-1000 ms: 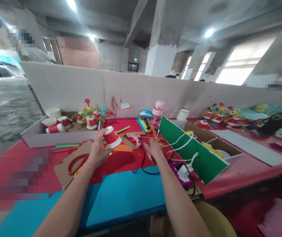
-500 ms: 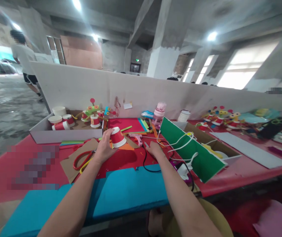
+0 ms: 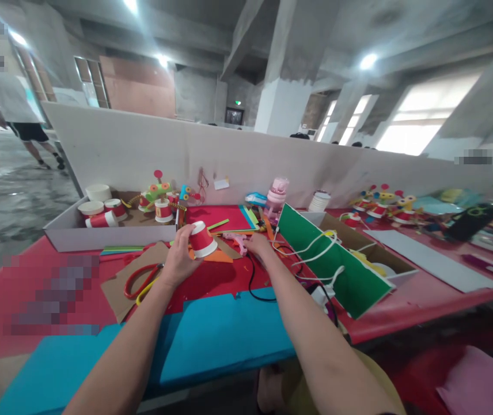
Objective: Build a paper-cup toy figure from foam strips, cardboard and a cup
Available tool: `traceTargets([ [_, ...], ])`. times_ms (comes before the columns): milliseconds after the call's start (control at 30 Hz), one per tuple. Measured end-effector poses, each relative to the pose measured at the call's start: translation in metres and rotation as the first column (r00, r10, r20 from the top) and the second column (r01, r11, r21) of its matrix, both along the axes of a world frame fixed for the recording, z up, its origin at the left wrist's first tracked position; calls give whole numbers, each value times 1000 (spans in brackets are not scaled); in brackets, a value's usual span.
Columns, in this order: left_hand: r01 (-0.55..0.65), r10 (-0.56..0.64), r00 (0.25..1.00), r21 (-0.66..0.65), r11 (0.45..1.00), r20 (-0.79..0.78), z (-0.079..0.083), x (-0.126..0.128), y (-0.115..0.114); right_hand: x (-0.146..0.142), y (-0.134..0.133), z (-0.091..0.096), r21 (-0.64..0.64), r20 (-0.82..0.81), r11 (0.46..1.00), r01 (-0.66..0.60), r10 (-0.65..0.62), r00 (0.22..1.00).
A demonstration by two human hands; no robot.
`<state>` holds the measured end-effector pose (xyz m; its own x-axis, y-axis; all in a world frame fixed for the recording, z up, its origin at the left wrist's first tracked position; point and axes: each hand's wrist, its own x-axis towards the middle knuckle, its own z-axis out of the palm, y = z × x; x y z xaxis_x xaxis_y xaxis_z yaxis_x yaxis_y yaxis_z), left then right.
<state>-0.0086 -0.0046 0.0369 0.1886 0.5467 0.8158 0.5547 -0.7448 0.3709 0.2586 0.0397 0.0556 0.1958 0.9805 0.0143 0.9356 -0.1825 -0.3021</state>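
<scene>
My left hand (image 3: 179, 257) is closed round the side of a paper cup (image 3: 204, 240), white with a red band, held upside down above the table. At the middle of the table my right hand (image 3: 258, 246) has its fingers on the handle of a pink glue gun (image 3: 236, 241), which lies among paper scraps. The fingertips are partly hidden there. A black cord (image 3: 251, 282) runs from the gun toward me. Left of my left hand, red-handled scissors (image 3: 141, 280) lie on a piece of brown cardboard (image 3: 112, 286).
A white box (image 3: 112, 239) with cups and a cup figure stands at the left. On the right, a green-sided box (image 3: 328, 259) has white cables draped over it. Blue sheeting (image 3: 229, 328) covers the front edge. A white partition (image 3: 151, 144) closes the back; a person walks beyond, far left.
My right hand has moved forward and left onto the glue gun's handle. The left hand still holds the cup in about the same place. The person at far left has walked on.
</scene>
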Motion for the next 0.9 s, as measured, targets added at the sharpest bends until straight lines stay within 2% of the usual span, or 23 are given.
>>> traceTargets([
  [100,-28,29,1000,20,999,-13,-1,0,-1,-19,12,-12,-63,1,998,11,-11,1000],
  [167,-48,47,999,43,998,10,-2,-2,1,-23,16,-13,-80,1,996,24,-24,1000],
  [267,-60,57,997,78,995,50,-2,-4,4,-19,14,-8,-22,-71,996,82,-84,994],
  [333,-61,54,996,108,992,75,-1,-6,6,-15,6,-6,79,-201,983,168,-149,968],
  [400,-51,39,995,126,991,94,0,-8,7,-15,-5,-6,187,-435,957,221,-121,892],
  [433,-37,24,995,127,991,98,1,-9,7,-17,-11,-7,229,-590,948,219,-45,807],
  [467,-17,5,995,121,993,102,2,-10,8,-19,-18,-8,253,-736,945,208,48,675],
  [500,7,-19,994,109,994,106,2,-11,8,-23,-24,-10,247,-853,952,183,124,508],
  [567,58,-67,991,81,995,116,3,-13,9,-33,-35,-11,171,-973,982,77,156,171],
  [600,80,-88,988,71,994,124,2,-15,10,-37,-40,-11,128,-991,991,35,127,39],
  [633,98,-106,986,63,993,129,2,-17,11,-41,-44,-10,104,-993,995,4,104,-49],
  [667,112,-119,984,57,992,132,2,-19,12,-44,-48,-8,109,-989,994,-13,107,-101],
  [700,120,-126,983,52,991,135,2,-21,13,-45,-52,-5,142,-984,989,-31,137,-116],
  [767,113,-117,982,35,993,148,3,-26,15,-43,-60,3,262,-965,962,-71,259,-52],
  [833,96,-98,982,18,995,163,4,-31,15,-37,-68,13,364,-917,924,-116,378,130],
  [900,91,-90,981,2,996,174,7,-34,15,-31,-76,22,414,-802,895,-169,446,397],
])
